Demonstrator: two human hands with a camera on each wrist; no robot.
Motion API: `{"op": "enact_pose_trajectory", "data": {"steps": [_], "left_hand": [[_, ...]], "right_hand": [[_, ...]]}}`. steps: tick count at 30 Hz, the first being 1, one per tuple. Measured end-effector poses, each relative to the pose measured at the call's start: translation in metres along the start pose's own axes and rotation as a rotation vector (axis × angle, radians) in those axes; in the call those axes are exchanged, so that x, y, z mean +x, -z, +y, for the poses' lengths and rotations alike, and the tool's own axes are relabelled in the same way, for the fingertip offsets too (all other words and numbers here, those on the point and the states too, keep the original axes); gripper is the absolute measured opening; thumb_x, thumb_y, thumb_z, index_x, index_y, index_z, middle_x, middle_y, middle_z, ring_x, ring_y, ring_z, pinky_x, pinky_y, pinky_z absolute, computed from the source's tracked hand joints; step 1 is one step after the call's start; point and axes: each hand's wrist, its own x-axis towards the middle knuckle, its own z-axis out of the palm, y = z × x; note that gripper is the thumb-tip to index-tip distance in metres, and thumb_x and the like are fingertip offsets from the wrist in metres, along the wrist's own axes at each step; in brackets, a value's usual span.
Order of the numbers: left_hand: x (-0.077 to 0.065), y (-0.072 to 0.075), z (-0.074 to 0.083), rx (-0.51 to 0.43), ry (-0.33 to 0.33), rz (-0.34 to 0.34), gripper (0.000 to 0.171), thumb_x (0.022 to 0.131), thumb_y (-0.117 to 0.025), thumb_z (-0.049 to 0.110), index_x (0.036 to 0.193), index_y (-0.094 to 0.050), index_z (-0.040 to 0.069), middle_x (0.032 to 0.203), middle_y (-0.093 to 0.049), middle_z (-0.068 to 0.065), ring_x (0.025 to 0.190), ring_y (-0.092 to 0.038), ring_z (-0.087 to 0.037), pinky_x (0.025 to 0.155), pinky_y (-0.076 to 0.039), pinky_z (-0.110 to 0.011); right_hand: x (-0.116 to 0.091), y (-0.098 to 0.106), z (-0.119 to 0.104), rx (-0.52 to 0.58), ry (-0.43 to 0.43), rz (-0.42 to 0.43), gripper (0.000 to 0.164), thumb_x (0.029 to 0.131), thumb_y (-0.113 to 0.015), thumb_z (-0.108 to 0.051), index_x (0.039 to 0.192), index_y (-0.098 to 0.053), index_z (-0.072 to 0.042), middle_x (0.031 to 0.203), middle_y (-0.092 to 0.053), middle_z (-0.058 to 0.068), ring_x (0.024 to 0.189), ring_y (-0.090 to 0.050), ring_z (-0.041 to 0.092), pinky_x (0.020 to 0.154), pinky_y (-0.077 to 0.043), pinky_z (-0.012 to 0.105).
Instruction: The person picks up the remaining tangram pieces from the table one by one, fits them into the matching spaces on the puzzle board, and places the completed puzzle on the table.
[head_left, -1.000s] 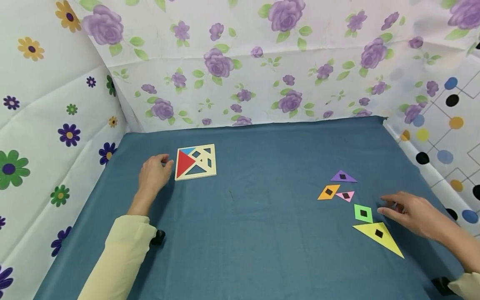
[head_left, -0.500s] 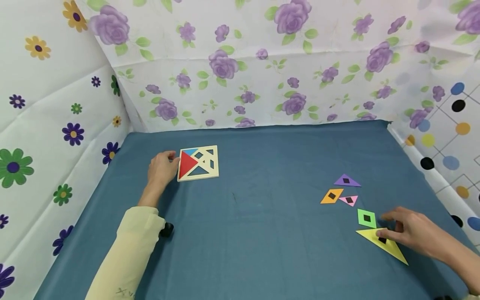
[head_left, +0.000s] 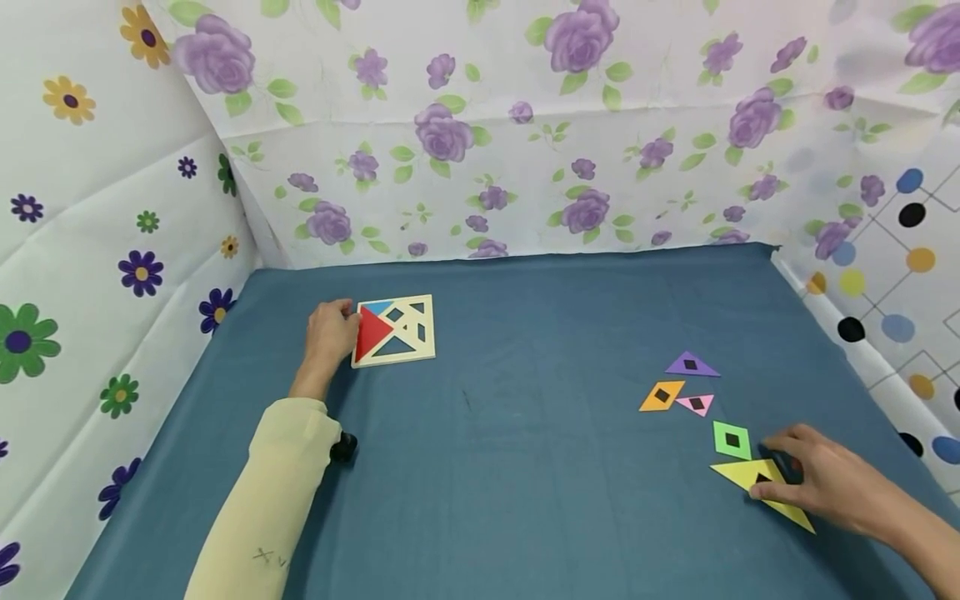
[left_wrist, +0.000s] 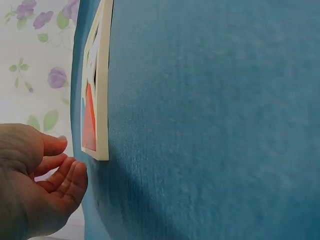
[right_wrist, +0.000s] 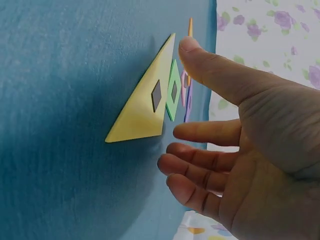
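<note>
A pale wooden tangram board lies at the back left, with a red triangle and a blue triangle in its recesses. My left hand is beside its left edge; in the left wrist view the loosely curled fingers stand just short of the board's corner. At the right, a large yellow triangle with a black square on it lies on the cloth. Over it hovers my right hand, thumb and fingers spread apart either side of the piece, holding nothing in the right wrist view.
Beyond the yellow triangle lie a green rhombus-like piece, a pink triangle, an orange parallelogram and a purple triangle. Blue cloth covers the table. Flower-patterned sheets enclose the back and left.
My right hand has moved down and toward me, from beside the green piece to over the yellow triangle. The left hand has come closer to the board's left edge.
</note>
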Motion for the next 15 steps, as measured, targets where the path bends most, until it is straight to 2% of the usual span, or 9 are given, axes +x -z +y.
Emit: {"op": "enact_pose_trajectory", "data": {"steps": [7,10,15], "left_hand": [[0.011,-0.006,0.0,0.016,0.019,-0.044,0.049,0.109,-0.048,0.013,0.154,-0.04,-0.005,0.148,-0.041,-0.03,0.139,-0.041,-0.043,0.114,-0.036,-0.055],[0.015,-0.009,0.0,0.035,0.033,-0.063,0.05,0.109,-0.049,0.015,0.155,-0.039,-0.005,0.151,-0.038,-0.031,0.141,-0.039,-0.043,0.115,-0.033,-0.056],[0.021,-0.012,0.0,0.069,0.014,-0.084,0.053,0.109,-0.049,0.017,0.156,-0.037,-0.005,0.153,-0.036,-0.032,0.143,-0.036,-0.045,0.117,-0.03,-0.056]], "right_hand": [[-0.002,-0.004,0.004,0.035,-0.009,-0.017,0.107,0.071,-0.08,-0.073,0.127,-0.06,0.017,0.118,-0.055,0.031,0.1,-0.06,0.046,0.077,-0.053,0.059],[-0.002,-0.005,0.002,0.045,-0.014,-0.022,0.11,0.07,-0.081,-0.072,0.129,-0.059,0.017,0.117,-0.055,0.031,0.1,-0.06,0.044,0.078,-0.052,0.059],[-0.003,-0.005,-0.001,0.066,0.001,-0.013,0.106,0.071,-0.084,-0.067,0.13,-0.058,0.017,0.115,-0.056,0.026,0.094,-0.06,0.034,0.077,-0.053,0.054]]}}
